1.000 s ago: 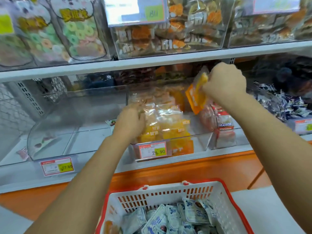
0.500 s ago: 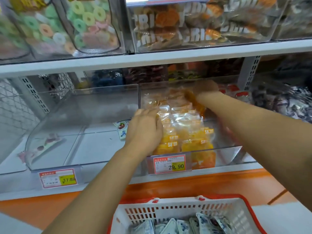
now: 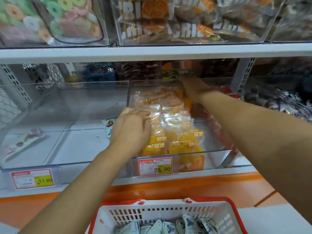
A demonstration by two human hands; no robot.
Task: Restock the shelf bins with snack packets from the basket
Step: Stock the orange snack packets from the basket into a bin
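Hands: left hand (image 3: 132, 128) on packets (image 3: 176, 119); right hand (image 3: 194, 89) stretched rearward.

The middle price tag (image 3: 155, 166) reads 29.90 and the left price tag (image 3: 33, 178) reads 17.80.

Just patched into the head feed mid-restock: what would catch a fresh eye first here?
The orange snack packets filling the middle bin stand out, with the left hand resting on their left edge and the right hand reaching to the bin's back. On the left, the neighbouring bin holds only a couple of stray packets. The red-rimmed basket below carries blue-and-white packets.
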